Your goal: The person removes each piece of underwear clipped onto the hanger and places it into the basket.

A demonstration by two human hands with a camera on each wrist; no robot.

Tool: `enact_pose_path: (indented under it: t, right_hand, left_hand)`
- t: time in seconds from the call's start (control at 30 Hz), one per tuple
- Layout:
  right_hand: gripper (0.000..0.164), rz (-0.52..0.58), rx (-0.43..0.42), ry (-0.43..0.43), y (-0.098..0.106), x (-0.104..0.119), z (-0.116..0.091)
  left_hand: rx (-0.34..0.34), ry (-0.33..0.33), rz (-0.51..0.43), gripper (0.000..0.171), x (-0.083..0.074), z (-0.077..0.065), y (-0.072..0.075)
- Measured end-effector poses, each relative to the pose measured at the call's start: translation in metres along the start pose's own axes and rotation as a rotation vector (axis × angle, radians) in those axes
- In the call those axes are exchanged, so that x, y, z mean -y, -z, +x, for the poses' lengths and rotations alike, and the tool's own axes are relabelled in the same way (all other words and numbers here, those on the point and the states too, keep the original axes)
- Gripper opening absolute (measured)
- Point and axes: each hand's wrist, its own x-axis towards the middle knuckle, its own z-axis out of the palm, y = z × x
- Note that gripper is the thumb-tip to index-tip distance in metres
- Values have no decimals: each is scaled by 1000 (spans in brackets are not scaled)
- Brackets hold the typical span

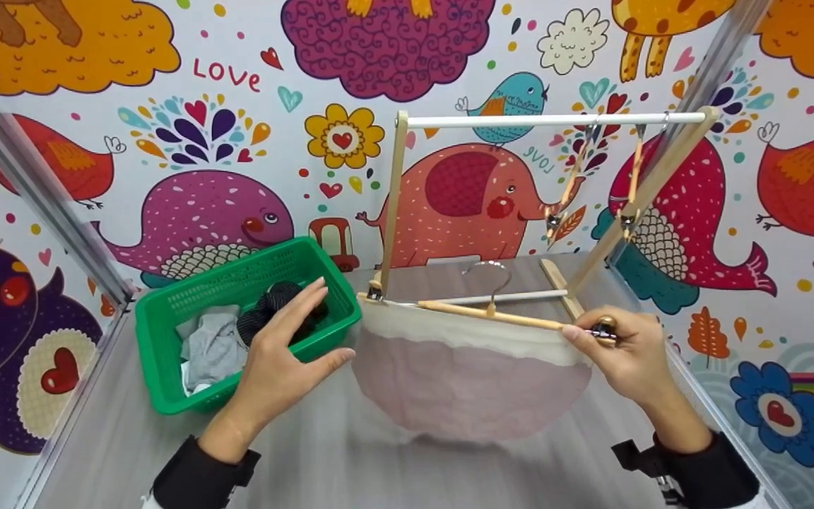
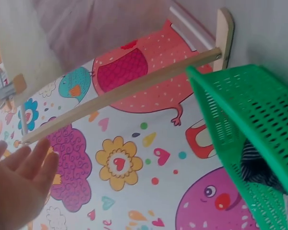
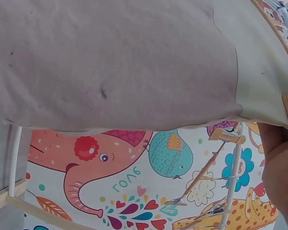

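Observation:
My right hand (image 1: 622,357) pinches the clip end of a wooden clip hanger (image 1: 492,313), whose metal hook points up. From the hanger spreads a mauve cloth (image 1: 474,392) with a cream upper band; its left corner is at the other clip (image 1: 375,288). In the right wrist view the cloth (image 3: 110,67) covers the upper part, and the right hand (image 3: 283,167) shows at the edge. My left hand (image 1: 283,360) holds nothing, its fingers extended, and appears in front of the green basket (image 1: 160,399). The left wrist view also shows this left hand (image 2: 21,184).
Inside the basket lie a grey cloth (image 1: 215,346) and a dark striped cloth (image 1: 283,295). Behind the mauve cloth stands a small wooden rack with a white rail (image 1: 520,121). Two clip hangers hang at its right, one of them a wooden hanger (image 1: 636,170). A patterned wall rises behind.

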Motion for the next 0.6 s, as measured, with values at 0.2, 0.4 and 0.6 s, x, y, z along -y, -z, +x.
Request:
enact_pose_path:
  t: [0.2, 0.4, 0.6]
  right_hand:
    - [17, 51, 16, 93, -3, -4, -3]
    - [24, 89, 26, 151, -9, -1, -1]
    - [22, 143, 41, 170, -15, 3, -1]
  left_hand:
    - [68, -89, 20, 94, -8, 8, 4]
    - [170, -148, 20, 104, -16, 16, 3]
    - [241, -154, 23, 98, -24, 23, -1]
